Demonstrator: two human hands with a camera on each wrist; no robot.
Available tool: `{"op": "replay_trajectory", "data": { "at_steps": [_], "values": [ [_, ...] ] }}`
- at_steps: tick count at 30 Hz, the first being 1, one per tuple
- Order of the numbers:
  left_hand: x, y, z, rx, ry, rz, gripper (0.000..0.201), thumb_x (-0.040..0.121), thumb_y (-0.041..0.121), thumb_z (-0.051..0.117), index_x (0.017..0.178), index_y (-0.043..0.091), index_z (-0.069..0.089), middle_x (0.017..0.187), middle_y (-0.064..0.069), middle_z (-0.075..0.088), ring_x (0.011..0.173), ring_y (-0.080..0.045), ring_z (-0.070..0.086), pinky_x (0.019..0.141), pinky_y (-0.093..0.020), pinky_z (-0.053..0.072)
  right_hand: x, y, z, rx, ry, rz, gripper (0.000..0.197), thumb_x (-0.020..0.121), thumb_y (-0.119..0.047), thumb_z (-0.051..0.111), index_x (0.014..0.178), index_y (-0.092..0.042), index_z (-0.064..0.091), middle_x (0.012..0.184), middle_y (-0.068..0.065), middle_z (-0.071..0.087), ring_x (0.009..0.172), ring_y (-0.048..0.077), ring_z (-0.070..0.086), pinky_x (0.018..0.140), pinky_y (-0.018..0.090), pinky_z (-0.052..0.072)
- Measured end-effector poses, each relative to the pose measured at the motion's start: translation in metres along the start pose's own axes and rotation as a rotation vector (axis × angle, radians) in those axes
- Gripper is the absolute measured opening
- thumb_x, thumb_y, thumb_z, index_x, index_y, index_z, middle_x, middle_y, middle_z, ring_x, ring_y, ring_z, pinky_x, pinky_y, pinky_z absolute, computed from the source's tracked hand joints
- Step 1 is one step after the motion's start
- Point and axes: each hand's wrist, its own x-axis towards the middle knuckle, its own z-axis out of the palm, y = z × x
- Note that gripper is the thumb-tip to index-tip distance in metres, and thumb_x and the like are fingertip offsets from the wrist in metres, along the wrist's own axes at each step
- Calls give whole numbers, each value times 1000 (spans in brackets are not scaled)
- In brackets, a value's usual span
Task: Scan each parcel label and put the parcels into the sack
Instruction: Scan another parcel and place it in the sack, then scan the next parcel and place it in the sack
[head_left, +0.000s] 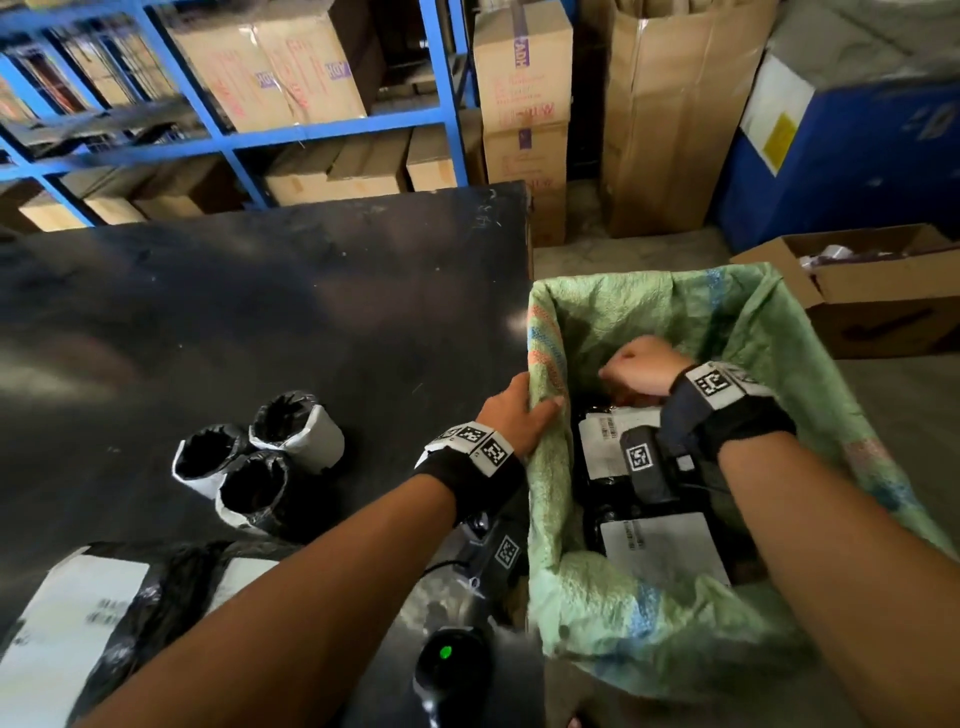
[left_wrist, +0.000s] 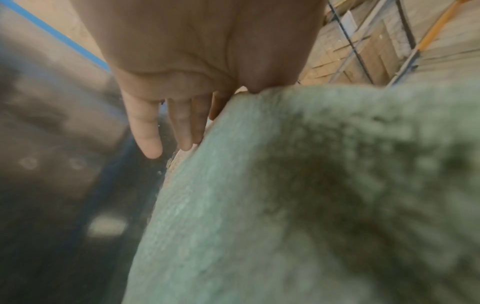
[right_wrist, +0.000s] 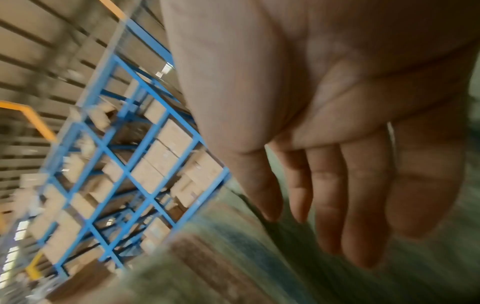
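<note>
Far left on the black table (head_left: 260, 291), flat black parcels (head_left: 78, 618) with white labels lay at the near edge, and just beyond them three rolled black parcels (head_left: 254, 462) stood bunched together, touching. A scanner (head_left: 449, 665) with a green light sat at the table's near corner. And there was the left hand (head_left: 511, 415), thumb and fingers pinching the rim of the green woven sack (head_left: 649, 613), holding its mouth open beside the table. Inside the sack, labelled parcels (head_left: 660, 545) lay stacked. Over them hovered the right hand (head_left: 636, 371), down in the sack's mouth, fingers loose and straight in the wrist view, gripping nothing. Cardboard boxes (head_left: 524, 93) filled the background.
</note>
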Motion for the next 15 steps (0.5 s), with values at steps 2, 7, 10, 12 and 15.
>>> {"op": "replay_trajectory", "data": {
  "at_steps": [2,7,10,12,15],
  "values": [
    [-9,-2,-4,45,5,19,53,95,45,48,137,12,41,129,-14,59,117,-32,57,95,-35,45,-34,-20,-11,40,98,-79,11,92,-23,58,91,-13,64,85,3,67,74,17,65,59,24,48],
    [-45,-28,-26,107,-32,63,49,93,46,51,128,11,51,125,-10,61,113,-28,59,91,-31,44,-131,-66,4,149,184,-218,8,91,-23,60,84,-21,61,84,1,69,75,14,66,74,28,53],
    [-73,-57,-52,84,-69,117,37,92,44,54,108,12,62,105,-13,67,99,-27,65,85,-30,48,-176,-87,49,140,209,-269,11,90,-20,60,82,-16,63,78,4,69,66,13,64,60,21,49],
    [-93,-82,-72,30,-109,138,33,91,41,56,97,10,65,94,-15,68,93,-30,68,70,-29,51,-200,-92,85,134,236,-288,15,90,-18,60,75,-17,62,74,5,67,61,13,63,57,20,46],
    [-125,-129,-112,-16,-82,127,24,92,35,58,77,17,59,77,-5,62,68,-21,63,40,-12,40,-225,-90,138,59,229,-263,15,88,-21,63,73,-17,62,70,3,68,59,15,65,57,20,46]
  ]
}}
